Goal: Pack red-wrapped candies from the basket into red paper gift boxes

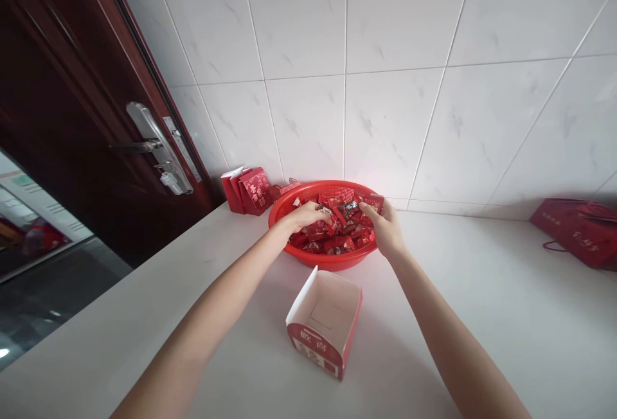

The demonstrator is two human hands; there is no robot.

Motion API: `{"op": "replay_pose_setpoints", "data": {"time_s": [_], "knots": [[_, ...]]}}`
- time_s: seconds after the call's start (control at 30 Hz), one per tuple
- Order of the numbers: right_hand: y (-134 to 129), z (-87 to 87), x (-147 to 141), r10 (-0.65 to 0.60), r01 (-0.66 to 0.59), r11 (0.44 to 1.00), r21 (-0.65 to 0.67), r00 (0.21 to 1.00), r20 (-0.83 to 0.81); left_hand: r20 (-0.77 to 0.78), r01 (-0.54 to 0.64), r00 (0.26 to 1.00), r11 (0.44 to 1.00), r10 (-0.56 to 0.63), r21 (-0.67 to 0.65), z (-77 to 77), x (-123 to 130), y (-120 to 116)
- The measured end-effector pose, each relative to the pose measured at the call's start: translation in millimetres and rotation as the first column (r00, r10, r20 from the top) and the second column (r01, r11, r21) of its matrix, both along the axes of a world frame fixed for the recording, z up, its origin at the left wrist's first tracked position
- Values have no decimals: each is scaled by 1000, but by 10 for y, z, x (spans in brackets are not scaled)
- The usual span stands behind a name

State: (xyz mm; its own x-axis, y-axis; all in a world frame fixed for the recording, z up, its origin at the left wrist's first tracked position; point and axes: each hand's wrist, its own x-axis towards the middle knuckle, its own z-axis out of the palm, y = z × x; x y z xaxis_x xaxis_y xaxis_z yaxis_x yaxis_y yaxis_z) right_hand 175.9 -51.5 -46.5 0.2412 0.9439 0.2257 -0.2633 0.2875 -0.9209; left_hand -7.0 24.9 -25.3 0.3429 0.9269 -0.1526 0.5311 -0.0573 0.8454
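Wrapped candies [337, 243] beneath curled left fingers [315, 214], grip unclear, red packet [373, 200] pinched between right fingers [369, 211]

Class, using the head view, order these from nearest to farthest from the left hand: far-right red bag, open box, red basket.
From the left hand:
1. Red basket, directly beneath it.
2. Open box, nearer the camera.
3. Red bag, far right.

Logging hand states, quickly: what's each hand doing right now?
Left hand: fingers curled among wrapped packets in the red basket; whether it grips one cannot be told.
Right hand: closed, holding a red packet.
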Motion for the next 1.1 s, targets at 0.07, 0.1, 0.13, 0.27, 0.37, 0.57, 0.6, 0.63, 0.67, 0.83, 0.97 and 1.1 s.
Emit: {"op": "replay_pose_setpoints", "data": {"time_s": [0.07, 0.1, 0.13, 0.27, 0.37, 0.57, 0.6, 0.63, 0.67, 0.83, 0.97, 1.1], "knots": [[-3, 7, -3, 0, 0, 1000, -1, 1000, 3, 22, -41, 999, 999, 41, -1, 2, 7, 2], [-5, 10, -6, 0, 0, 1000, 0, 1000, 3, 14, -59, 998, 998, 59, 9, 2, 9, 3], [-6, 13, -9, -3, 3, 1000, 3, 1000, 3, 1, -73, 997, 997, 73, 20, 0, 10, 3], [-1, 7, -12, -12, 12, 1000, 14, 1000, 20, -47, -97, 994, 993, 101, 70, -24, 6, 10], [9, -7, -1, -14, 13, 1000, 14, 1000, 27, -57, -88, 994, 991, 94, 105, -41, 4, 17], [1, -2, 0, -10, 10, 1000, 6, 1000, 16, -294, 38, 956, 978, 24, 205, -60, 1, 15], [-2, 1, -2, -10, 10, 1000, 4, 1000, 15, -334, 50, 942, 975, 26, 215, -70, -2, 18], [-5, 4, -5, -11, 11, 1000, 2, 1000, 15, -369, 56, 929, 974, 30, 220, -81, -6, 23], [-8, 7, -7, -12, 12, 1000, -1, 1000, 15, -401, 60, 915, 973, 35, 222, -93, -10, 29], [-25, 22, -13, -10, 10, 1000, -11, 1000, 25, -545, 120, 838, 973, 6, 195, -126, -3, 35], [-34, 29, -17, -10, 10, 1000, 1, 999, 33, -627, 177, 779, 965, -15, 196, -94, 33, -26], [-25, 18, -15, -1, 2, 1000, -4, 1000, 23, -712, 241, 702, 948, -24, 206, -71, 57, -77]]}}
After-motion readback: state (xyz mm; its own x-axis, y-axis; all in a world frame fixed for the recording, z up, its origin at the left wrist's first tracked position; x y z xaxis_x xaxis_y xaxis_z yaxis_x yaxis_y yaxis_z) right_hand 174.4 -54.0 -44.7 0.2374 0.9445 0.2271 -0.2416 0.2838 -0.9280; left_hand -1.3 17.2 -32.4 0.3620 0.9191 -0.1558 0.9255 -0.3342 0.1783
